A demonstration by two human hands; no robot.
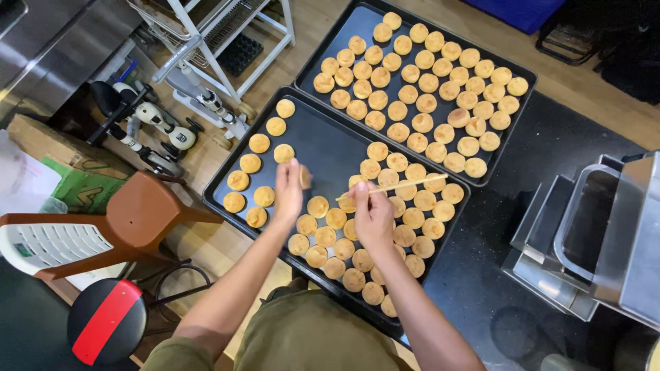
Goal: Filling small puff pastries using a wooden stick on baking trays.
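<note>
Head view looked straight down on two dark rectangular metal baking trays set side by side on a black counter [481,261]. The nearer tray [323,148] carried small round golden pastry shells in two groups, a loose double row at its far left and a crowded patch on its right half, with bare dark metal between them. The left hand [289,192] was closed around one golden shell [305,177], pinching it on edge just above the bare strip, seemingly so that its side faced the other hand. The right hand [373,216] was gripped around a thin pale wooden stick [399,186], held nearly level over the crowded shells, its far end pointing toward the right rim of the tray. The farther tray [512,69] was packed with similar shells in close rows and lay untouched. To the left stood a brown wooden stool [144,213] and a round black stool with a red stripe [106,319]; a steel machine with an open hopper [598,227] sat at the right edge of the counter.
</note>
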